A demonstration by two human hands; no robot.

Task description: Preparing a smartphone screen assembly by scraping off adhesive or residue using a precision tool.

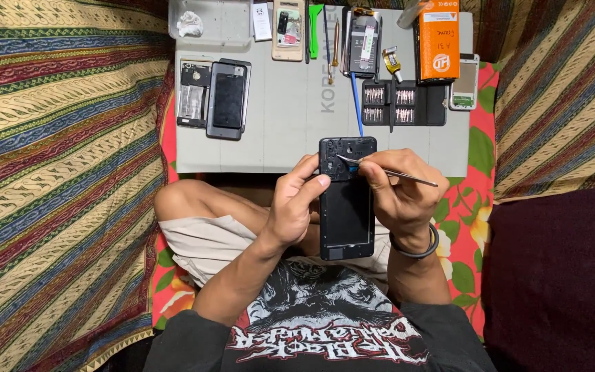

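Our left hand (297, 203) clamps the opened phone (347, 200) by its left edge over our lap, while our right hand (401, 193) pinches tweezers (387, 172) whose tip touches its upper part, just before the grey mat (290, 131) with its screwdriver bits (388, 105).

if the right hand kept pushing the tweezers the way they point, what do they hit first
Probably the upper part of the opened phone: the right hand aims the tweezers leftward at it, tip seemingly there already, though depth is unclear.
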